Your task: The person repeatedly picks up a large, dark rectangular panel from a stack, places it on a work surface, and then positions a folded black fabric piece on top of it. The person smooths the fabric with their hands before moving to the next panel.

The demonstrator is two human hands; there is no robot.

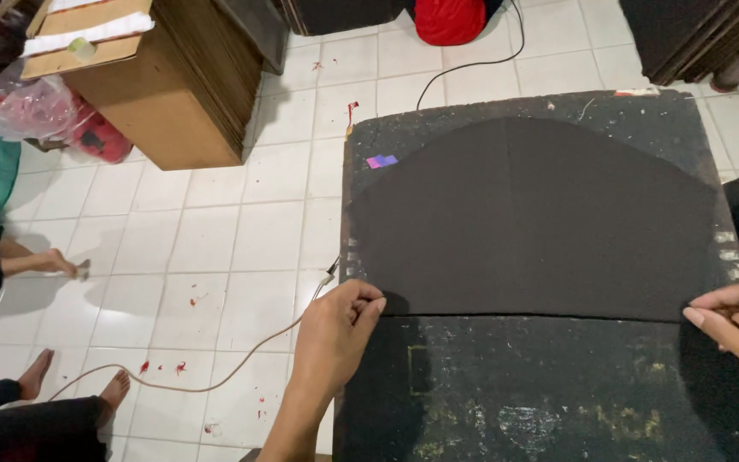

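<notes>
A dark felt sheet (532, 218) with a curved far edge lies flat on a black, stained desk (540, 393). The left hand (335, 329) pinches the sheet's near left corner, fingers closed on the edge. The right hand (737, 325) grips the near right corner, fingers curled on it. The two hands are well apart, one at each end of the sheet's straight near edge. A small purple scrap (381, 161) sits on the desk by the far left of the sheet. A beige cable (241, 364) runs over the white tiled floor (215, 239) at left, near another person's bare feet (74, 385). A cardboard stack (173, 85) stands far left.
</notes>
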